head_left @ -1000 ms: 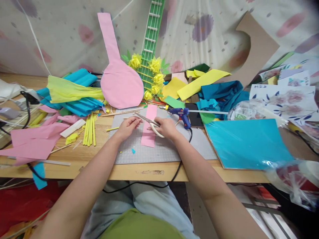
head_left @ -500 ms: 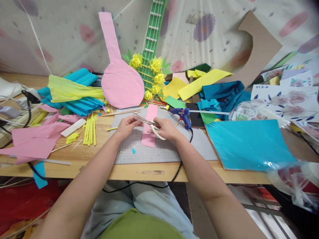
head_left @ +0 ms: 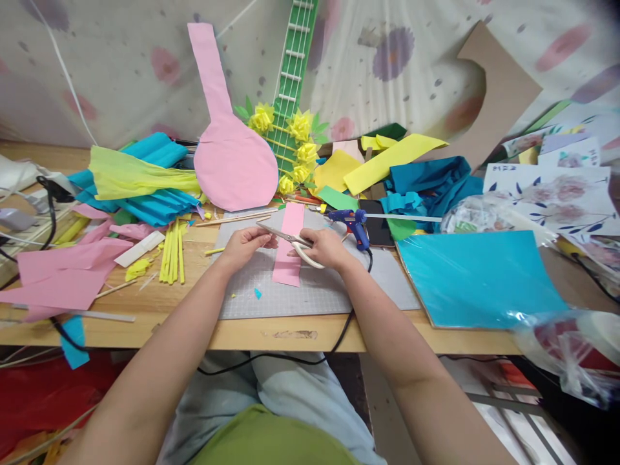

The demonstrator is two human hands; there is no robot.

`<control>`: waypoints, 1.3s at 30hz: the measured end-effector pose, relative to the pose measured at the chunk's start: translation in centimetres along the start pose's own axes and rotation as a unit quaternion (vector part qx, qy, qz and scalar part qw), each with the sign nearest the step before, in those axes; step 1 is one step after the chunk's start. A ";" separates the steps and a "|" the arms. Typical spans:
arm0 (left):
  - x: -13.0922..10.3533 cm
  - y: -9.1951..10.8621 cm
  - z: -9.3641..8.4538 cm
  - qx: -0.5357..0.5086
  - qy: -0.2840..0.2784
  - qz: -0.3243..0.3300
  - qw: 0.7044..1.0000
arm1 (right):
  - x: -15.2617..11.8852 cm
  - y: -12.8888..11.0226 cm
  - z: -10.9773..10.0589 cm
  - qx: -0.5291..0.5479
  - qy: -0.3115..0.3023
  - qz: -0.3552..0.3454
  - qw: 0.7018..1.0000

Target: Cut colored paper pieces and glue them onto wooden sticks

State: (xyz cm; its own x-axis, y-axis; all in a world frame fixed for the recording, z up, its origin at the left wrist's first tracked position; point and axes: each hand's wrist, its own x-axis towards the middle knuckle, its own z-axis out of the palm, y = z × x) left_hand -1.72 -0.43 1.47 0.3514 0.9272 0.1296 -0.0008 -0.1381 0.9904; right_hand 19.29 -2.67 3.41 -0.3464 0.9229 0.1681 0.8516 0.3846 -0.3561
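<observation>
My right hand (head_left: 323,248) is closed round the white handles of a pair of scissors (head_left: 307,256), whose blades point left toward my other hand. My left hand (head_left: 246,247) is pinched beside the blade tips; what its fingers hold is too small to make out. Beneath the scissors a pink paper strip (head_left: 287,266) lies on the grey cutting mat (head_left: 252,303). To the right of my right hand rests a blue glue gun (head_left: 356,226) with a white glue stick in its back.
A pink guitar-shaped cutout (head_left: 237,161) leans at the back, beside a green guitar neck (head_left: 293,71) with yellow paper flowers. Yellow strips (head_left: 172,255) and pink paper (head_left: 72,271) lie left. A blue sheet (head_left: 479,278) lies right. The glue gun's black cord (head_left: 345,336) hangs over the table edge.
The scissor blades look slightly more closed together. Both hands stay in nearly the same place, and the whole view has shifted a little.
</observation>
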 end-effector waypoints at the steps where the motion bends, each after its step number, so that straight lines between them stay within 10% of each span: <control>1: 0.0 0.0 0.0 -0.001 0.001 0.000 1.000 | 0.0 0.1 -0.1 0.008 0.002 0.003 1.000; 39: 0.0 0.0 0.1 0.036 -0.030 0.000 0.999 | -0.1 0.2 0.0 0.032 -0.026 -0.029 0.999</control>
State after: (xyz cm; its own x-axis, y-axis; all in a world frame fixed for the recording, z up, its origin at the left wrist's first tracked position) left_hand -1.66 -0.48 1.47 0.4063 0.9053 0.1236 0.0661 -0.1641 0.9842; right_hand 19.50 -2.68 3.27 -0.4152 0.8985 0.1426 0.8037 0.4357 -0.4052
